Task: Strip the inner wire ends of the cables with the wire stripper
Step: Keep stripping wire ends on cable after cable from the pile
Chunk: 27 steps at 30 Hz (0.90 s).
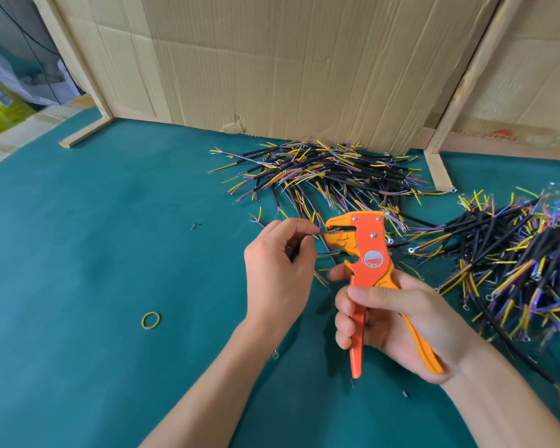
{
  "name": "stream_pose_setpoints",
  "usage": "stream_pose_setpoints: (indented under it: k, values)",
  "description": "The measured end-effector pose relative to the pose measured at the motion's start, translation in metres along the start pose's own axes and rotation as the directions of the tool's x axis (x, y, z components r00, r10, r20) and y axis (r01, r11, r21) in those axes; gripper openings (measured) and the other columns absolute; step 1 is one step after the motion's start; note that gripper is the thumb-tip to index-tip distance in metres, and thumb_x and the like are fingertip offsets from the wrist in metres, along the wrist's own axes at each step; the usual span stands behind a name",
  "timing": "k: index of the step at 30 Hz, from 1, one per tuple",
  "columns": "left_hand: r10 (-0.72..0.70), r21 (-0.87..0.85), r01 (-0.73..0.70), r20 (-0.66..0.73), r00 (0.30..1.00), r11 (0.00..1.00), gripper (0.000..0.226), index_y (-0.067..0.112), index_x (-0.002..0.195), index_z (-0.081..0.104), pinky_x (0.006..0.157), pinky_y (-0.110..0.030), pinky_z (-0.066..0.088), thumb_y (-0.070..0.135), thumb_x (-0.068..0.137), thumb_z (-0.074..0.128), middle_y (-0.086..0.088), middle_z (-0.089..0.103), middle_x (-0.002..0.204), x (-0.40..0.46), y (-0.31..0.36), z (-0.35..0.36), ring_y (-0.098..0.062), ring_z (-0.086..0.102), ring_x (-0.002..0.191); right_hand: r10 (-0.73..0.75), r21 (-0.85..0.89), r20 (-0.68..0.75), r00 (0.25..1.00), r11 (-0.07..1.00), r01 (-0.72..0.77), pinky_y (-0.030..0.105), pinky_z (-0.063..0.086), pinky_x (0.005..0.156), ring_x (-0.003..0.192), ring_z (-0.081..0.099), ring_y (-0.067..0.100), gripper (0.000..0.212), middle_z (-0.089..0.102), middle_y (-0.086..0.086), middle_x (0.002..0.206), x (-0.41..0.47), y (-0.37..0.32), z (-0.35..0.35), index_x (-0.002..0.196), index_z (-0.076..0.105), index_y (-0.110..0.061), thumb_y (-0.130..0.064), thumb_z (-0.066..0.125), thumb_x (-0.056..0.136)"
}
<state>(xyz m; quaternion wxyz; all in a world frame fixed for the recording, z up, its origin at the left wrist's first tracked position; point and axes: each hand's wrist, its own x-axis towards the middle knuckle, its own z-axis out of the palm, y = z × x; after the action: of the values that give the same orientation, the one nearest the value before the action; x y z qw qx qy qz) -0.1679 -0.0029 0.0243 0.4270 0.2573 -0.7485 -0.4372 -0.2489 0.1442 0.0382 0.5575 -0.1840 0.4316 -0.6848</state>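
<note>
Left hand (277,270) pinches wire, mostly hidden | right hand (398,321) grips wire stripper (369,253) | wire tip indistinct

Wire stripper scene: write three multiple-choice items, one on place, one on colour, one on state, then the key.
1. Where does the rubber band lie?
A. on the green mat, left of both hands
B. on the cable pile
C. round the stripper handles

2. What colour is the wire stripper?
A. blue
B. orange
C. black

3. What is the left hand doing?
A. lying flat on the mat
B. pinching a cable whose wire end sits at the stripper's jaws
C. lifting the rubber band

Key: A, it lies alone on the mat; B, body and handles are orange; C is wrong, B: the fingers pinch the cable while the right hand grips the handles.
</note>
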Motion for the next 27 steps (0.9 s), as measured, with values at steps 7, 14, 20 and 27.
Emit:
stream_pose_setpoints:
  k: [7, 14, 20, 27]
  values:
    - [0.005, 0.004, -0.005, -0.008, 1.0, 1.0, 0.023, 0.017, 0.088, 0.076, 0.069, -0.023, 0.049, -0.003, 0.086, 0.065, 0.004, 0.067, 0.078, -0.0003, 0.0001, -0.0007, -0.014, 0.06, 0.074, -0.002, -0.019, -0.004, 1.0, 1.0, 0.002, 0.041, 0.048, 0.054, 0.056, 0.051, 0.03, 0.023, 0.049, 0.015, 0.072, 0.0008, -0.0001, -0.0003, 0.107, 0.071, -0.002, -0.007, 0.071, 0.084]
    - [0.001, 0.015, -0.001, -0.008, 1.0, 1.0, 0.024, 0.019, 0.087, 0.076, 0.071, -0.027, 0.05, -0.002, 0.086, 0.066, 0.004, 0.067, 0.078, 0.0005, 0.0009, -0.0017, -0.015, 0.061, 0.074, 0.006, -0.031, -0.008, 1.0, 1.0, -0.006, 0.038, 0.046, 0.051, 0.053, 0.05, 0.027, 0.022, 0.049, 0.013, 0.07, 0.0006, -0.0008, -0.0009, 0.105, 0.071, -0.003, -0.01, 0.071, 0.083]
    - [-0.008, 0.017, 0.008, -0.011, 1.0, 1.0, 0.023, 0.019, 0.087, 0.077, 0.072, -0.028, 0.05, -0.002, 0.086, 0.066, 0.002, 0.068, 0.078, 0.001, 0.0013, -0.0018, -0.016, 0.061, 0.074, 0.009, -0.036, 0.01, 1.0, 0.999, -0.009, 0.041, 0.047, 0.054, 0.056, 0.051, 0.029, 0.024, 0.049, 0.014, 0.072, 0.0012, -0.0001, -0.0033, 0.106, 0.071, -0.003, -0.01, 0.074, 0.084]
    - [0.003, 0.029, -0.003, -0.011, 1.0, 1.0, 0.024, 0.019, 0.087, 0.077, 0.07, -0.025, 0.049, -0.002, 0.085, 0.067, 0.003, 0.068, 0.078, 0.001, 0.0005, -0.0018, -0.015, 0.061, 0.075, 0.016, -0.044, 0.028, 0.999, 0.999, -0.015, 0.043, 0.048, 0.057, 0.06, 0.052, 0.031, 0.031, 0.049, 0.015, 0.074, 0.0011, 0.0001, -0.0057, 0.106, 0.071, -0.004, -0.01, 0.079, 0.077]
